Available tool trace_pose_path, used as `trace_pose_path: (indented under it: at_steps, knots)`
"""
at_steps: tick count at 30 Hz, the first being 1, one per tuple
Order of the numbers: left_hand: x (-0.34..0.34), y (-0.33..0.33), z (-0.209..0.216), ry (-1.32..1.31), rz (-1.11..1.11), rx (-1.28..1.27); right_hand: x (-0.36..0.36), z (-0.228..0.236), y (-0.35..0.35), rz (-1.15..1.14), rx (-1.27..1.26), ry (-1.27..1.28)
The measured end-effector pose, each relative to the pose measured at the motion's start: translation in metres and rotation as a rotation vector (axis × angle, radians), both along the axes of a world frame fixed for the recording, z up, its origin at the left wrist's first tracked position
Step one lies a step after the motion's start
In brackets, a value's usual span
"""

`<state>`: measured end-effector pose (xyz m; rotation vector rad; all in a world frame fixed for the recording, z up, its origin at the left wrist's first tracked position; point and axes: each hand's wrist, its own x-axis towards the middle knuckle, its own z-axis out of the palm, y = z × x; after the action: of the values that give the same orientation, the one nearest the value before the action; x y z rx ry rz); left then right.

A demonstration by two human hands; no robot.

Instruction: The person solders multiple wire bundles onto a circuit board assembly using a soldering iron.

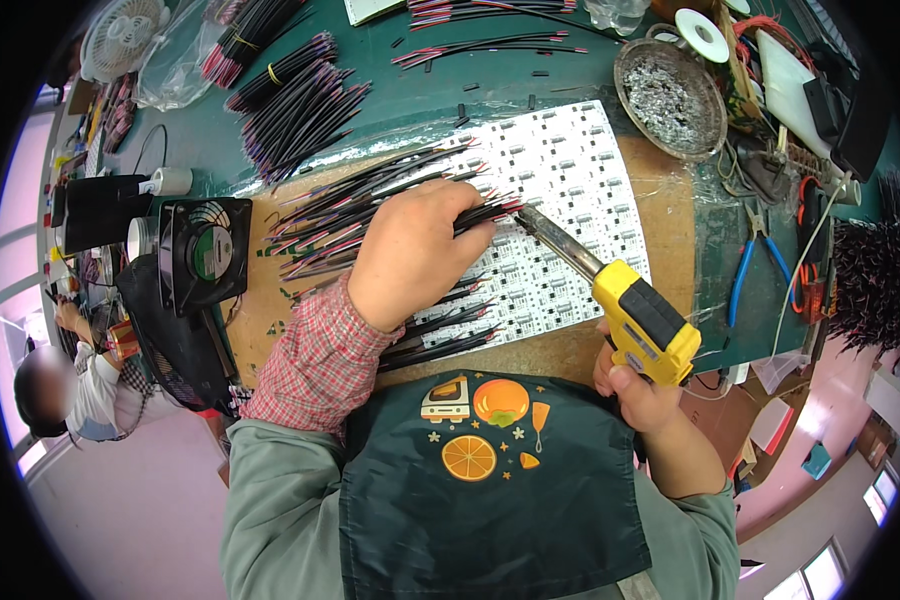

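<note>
yellow-and-black plastic soldering gun (638,312) at thin black wires with reddish ends (495,208).
left hand (410,250) is closed in a pinch on those wires, over the white rectangular circuit-board sheet (590,200); right hand (638,392) is wrapped around the gun's handle, its slim grey metal barrel (562,241) slanting to the wire ends, contact unclear. risks, as judged: a loosened pinch may let the wires fan out of line; a slip of the barrel, presumably hot, could burn the left hand or scorch insulation. loose black wires (320,212) crowd the sheet's left side; the red-and-white checked cloth sleeve (310,350) could brush them askew.
</note>
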<state>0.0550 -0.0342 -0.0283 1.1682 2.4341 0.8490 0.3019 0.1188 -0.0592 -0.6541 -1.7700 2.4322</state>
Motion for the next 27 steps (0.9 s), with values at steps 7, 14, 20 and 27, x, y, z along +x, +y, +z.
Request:
trace_pose_path:
  at_steps: [7,14,20,27]
  knots:
    - [0.001,0.0,-0.001,0.033,0.0,-0.019,-0.003,0.005,0.0,0.005,-0.01,-0.019]
    - [0.0,0.0,-0.002,0.025,-0.007,-0.033,-0.001,0.002,-0.001,-0.009,0.006,-0.024]
    - [0.0,0.0,-0.001,0.018,0.005,-0.043,0.001,0.004,0.003,0.011,-0.038,-0.012]
    - [-0.002,-0.001,-0.001,-0.019,0.007,-0.015,0.008,0.004,0.0,0.014,-0.041,-0.033]
